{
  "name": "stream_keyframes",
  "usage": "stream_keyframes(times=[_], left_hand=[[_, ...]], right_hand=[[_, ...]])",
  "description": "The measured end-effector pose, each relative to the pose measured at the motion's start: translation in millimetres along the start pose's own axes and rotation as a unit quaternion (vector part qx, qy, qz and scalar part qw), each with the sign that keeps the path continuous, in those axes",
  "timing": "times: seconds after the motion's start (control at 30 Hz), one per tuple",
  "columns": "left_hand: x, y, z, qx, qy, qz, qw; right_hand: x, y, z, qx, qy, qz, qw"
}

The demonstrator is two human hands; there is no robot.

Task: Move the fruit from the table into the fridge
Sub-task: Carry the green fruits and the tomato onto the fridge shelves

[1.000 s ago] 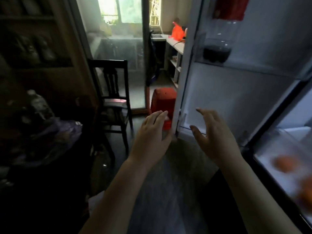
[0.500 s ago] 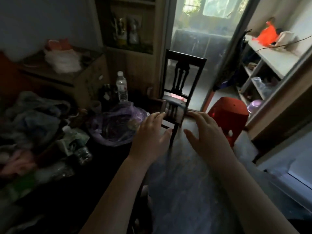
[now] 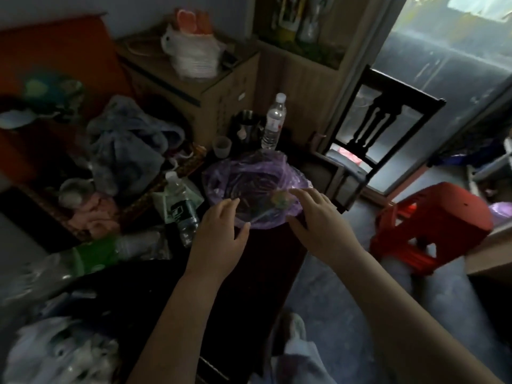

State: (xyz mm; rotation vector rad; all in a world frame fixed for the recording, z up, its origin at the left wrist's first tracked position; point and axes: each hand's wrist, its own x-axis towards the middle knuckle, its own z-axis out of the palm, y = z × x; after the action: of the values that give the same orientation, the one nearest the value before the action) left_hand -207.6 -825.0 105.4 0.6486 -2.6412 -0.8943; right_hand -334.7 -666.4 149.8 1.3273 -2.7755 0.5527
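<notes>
As viewed from above, hovered with left hand (image 3: pixel 219 236) and right hand (image 3: pixel 318 225) at the near rim of a purple plastic bag (image 3: pixel 249 176) on the dark table (image 3: pixel 266 259). Held both hands spread, fingers loosely straight, gripping nothing; contact with bag unclear. Showed yellowish fruit (image 3: pixel 279 200) inside the bag, beside the right fingertips (image 3: pixel 300 194). Backed by an upright water bottle (image 3: pixel 273 126).

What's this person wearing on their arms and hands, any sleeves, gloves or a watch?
Nothing visible. The left hand and right hand are ungloved, with no rings I can make out. The left forearm and right forearm are bare to the frame's edge: no sleeve, watch or bracelet.
</notes>
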Motion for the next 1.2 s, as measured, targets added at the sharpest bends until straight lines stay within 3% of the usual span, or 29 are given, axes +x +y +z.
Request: stream_keyframes(times=[0.47, 0.77, 0.97, 1.2], left_hand=[[74, -28, 93, 0.007, -0.019, -0.145, 0.989], [150, -26, 157, -0.006, -0.018, -0.223, 0.975], [174, -28, 179, 0.009, -0.04, -0.284, 0.958], [168, -19, 190, 0.065, -0.066, -0.34, 0.936]], right_hand=[[132, 95, 100, 0.087, -0.139, -0.045, 0.985], [214, 156, 149, 0.071, -0.227, -0.096, 0.967], [232, 171, 171, 0.041, -0.294, -0.11, 0.949], [227, 196, 161, 0.033, -0.315, -0.133, 0.939]])
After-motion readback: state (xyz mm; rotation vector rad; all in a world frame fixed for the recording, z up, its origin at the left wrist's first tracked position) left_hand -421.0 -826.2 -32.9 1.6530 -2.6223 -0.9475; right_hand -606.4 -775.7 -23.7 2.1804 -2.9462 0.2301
